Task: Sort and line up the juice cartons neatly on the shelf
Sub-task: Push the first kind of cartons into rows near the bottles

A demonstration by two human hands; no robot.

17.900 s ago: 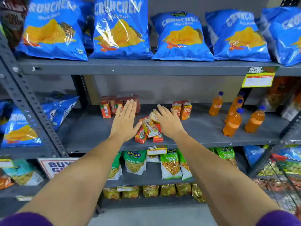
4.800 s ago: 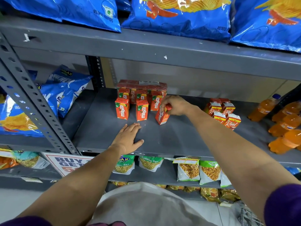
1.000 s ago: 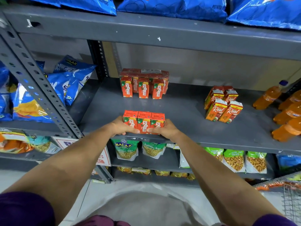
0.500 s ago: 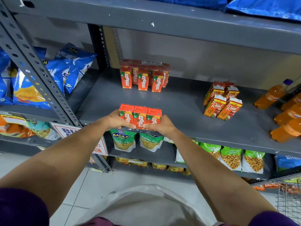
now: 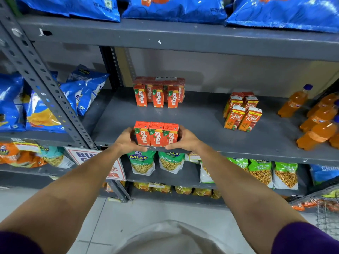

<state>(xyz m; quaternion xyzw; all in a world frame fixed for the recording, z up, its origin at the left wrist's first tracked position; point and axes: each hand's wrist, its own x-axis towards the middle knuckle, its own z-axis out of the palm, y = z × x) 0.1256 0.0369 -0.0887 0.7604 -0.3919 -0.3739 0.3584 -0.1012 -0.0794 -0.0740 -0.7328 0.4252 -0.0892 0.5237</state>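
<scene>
Three orange Maaza juice cartons [image 5: 156, 134] stand side by side, upright, at the front edge of the grey middle shelf [image 5: 205, 129]. My left hand [image 5: 126, 141] presses the row's left end and my right hand [image 5: 184, 139] its right end, squeezing the three together. Farther back stands another group of Maaza cartons [image 5: 158, 94], three in a front row with a wrapped pack behind. To the right, several Real juice cartons [image 5: 242, 112] stand in a tight cluster, slightly tilted.
Orange drink bottles [image 5: 317, 118] fill the shelf's right end. Blue chip bags [image 5: 172, 6] lie on the shelf above and more blue chip bags [image 5: 55, 99] to the left, behind a slotted upright [image 5: 45, 92]. Green snack packets [image 5: 141, 162] hang below the front edge.
Both hands keep hold of the row of three cartons at the shelf's front edge. The view has tipped up a little; the cartons have hardly shifted.
</scene>
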